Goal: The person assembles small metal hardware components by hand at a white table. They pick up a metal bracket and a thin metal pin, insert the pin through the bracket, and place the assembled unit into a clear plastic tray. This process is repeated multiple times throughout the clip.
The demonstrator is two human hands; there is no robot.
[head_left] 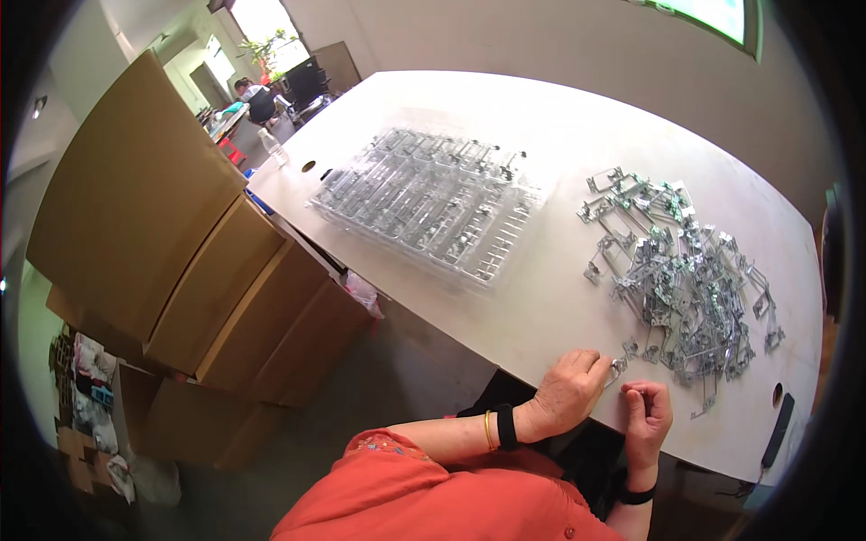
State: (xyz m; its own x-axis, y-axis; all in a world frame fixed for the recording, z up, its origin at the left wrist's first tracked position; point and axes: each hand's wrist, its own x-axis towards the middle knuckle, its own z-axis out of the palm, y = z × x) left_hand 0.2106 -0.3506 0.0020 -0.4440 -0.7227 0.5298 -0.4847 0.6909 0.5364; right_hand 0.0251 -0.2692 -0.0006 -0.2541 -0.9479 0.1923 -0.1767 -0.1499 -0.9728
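Left hand arching knuckles-up at the near edge of the white table, fingertips pinching a small metal bracket. Right hand curling loosely just beside, fingers bent inward, grip unclear. Resting near the pile of metal brackets; clear plastic tray lying well apart, bare tabletop between.

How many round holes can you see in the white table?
2: one hole near the table's far left edge beside the clear tray, another hole at the near right; the metal-parts pile may hide more.
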